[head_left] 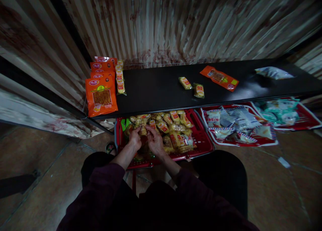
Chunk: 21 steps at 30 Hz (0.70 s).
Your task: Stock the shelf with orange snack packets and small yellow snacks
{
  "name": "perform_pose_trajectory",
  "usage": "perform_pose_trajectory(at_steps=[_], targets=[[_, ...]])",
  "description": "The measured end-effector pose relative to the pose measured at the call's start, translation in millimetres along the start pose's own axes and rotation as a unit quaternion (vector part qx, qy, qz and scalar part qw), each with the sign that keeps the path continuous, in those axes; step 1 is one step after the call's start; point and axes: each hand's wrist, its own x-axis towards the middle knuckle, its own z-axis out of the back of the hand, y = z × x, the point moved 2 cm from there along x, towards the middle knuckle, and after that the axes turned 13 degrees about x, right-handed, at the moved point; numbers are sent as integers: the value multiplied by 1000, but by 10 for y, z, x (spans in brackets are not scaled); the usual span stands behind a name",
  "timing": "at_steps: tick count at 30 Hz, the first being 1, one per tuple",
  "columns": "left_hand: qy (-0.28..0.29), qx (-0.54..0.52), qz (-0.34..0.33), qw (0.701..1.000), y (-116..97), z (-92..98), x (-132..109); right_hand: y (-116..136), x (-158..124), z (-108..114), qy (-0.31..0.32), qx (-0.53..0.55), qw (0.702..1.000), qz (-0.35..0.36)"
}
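Both my hands are over a red plastic basket [205,138] below the shelf's front edge. It holds many small yellow wrapped snack packets [162,126] with red-orange labels. My left hand [135,140] has its fingers closed at the near side of one wrapped snack packet [143,128]. From the other side, my right hand [155,143] pinches the same packet with thumb and fingers. The packet's lower part is partly hidden by my fingers. Something bright green [125,124] shows at the basket's left end.
On the black shelf [151,90], orange snack bags [102,95] stand in a row beside yellow packets [120,78]. Two loose packets [199,90], an orange bag [219,78] and a silvery bag [274,73] lie farther right. Baskets of white bags [238,120] and teal bags [283,111] stand below.
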Motion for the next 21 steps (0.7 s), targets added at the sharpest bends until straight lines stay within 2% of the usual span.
perform_pose_trajectory(at_steps=[9,14,21], targets=[[12,9,20,1000,21,-8,-39,70,-10,7,28,-89,994,56],[23,5,-2,1000,8,-31,-78,141,-30,15,49,-136,986,88],[36,12,-45,998,-40,-36,-229,183,-56,67,32,-164,982,88]])
